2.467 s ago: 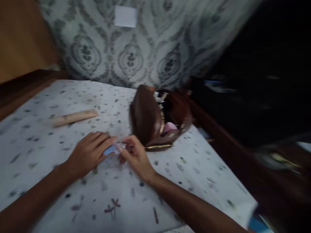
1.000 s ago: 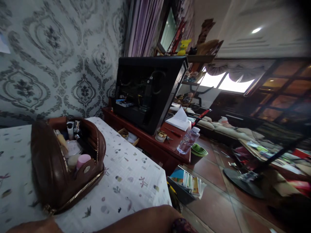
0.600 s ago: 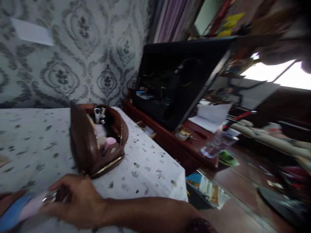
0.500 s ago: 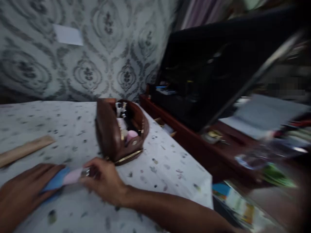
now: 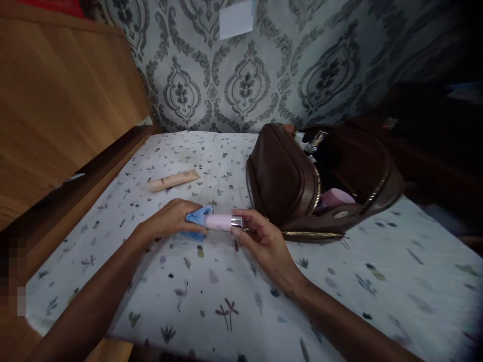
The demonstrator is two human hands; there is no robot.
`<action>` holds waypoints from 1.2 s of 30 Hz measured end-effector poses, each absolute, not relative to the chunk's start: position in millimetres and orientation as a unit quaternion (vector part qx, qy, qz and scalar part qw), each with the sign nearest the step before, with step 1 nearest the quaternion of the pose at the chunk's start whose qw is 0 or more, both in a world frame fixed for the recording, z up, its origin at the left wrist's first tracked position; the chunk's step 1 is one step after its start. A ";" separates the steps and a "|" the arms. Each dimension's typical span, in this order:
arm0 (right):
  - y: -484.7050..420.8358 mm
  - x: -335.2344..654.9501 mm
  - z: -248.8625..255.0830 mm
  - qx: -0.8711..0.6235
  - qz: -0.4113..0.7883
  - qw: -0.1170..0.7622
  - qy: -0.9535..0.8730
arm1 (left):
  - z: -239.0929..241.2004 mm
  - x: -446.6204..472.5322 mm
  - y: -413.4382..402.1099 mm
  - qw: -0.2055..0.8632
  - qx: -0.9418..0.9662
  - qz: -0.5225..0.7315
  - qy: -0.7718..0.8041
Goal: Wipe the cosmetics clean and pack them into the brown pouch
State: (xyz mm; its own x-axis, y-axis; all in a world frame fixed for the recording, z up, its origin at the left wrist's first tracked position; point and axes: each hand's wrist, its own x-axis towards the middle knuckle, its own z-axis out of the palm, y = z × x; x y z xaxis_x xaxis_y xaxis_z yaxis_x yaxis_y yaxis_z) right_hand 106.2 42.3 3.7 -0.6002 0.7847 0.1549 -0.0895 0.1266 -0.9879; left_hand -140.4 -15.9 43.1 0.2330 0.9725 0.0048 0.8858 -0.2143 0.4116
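Observation:
Between my two hands lies a pink cosmetic bottle (image 5: 219,221) with a shiny silver collar, held sideways just above the patterned cloth. My left hand (image 5: 168,221) grips a crumpled blue cloth (image 5: 199,216) wrapped about the bottle's left end. At the other end, the fingers of my right hand (image 5: 264,239) close on the bottle by its silver part; they partly hide that end. Behind my right hand stands a brown leather bag (image 5: 283,171), unzipped, with a pink item (image 5: 337,197) and silver-topped items inside. Beyond my left hand rests a beige squeeze tube (image 5: 175,180).
A white tablecloth (image 5: 211,317) with small plant and flamingo prints covers the table. On the left rises a wooden panel (image 5: 68,85) with a ledge below it. Patterned wallpaper (image 5: 247,85) backs the table, with a white paper (image 5: 236,20) on it.
My view has swung left, so the bag and hands sit farther right and the wooden panel shows. Both hands keep their hold on the cloth and the bottle.

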 end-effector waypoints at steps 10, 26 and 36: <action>42.6 105.5 3.4 -0.283 0.583 0.359 -0.671 | 29.0 -94.0 -21.6 -0.205 0.822 0.078 0.526; 47.9 105.6 0.1 -0.308 0.604 0.313 -0.665 | 24.3 -148.0 -12.0 -0.055 0.817 0.049 0.571; 46.1 103.8 -3.5 -0.288 0.618 0.338 -0.649 | 27.2 -147.4 -12.3 -0.032 0.811 0.072 0.580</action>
State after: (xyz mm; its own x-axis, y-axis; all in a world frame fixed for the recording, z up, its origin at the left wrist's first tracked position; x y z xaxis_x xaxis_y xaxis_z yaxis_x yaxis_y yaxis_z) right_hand 103.8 46.1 -3.5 -0.6063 0.7909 0.0826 -0.0445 0.0700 -0.9966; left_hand -147.4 -12.3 27.2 0.3168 0.9359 0.1540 0.9452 -0.3251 0.0309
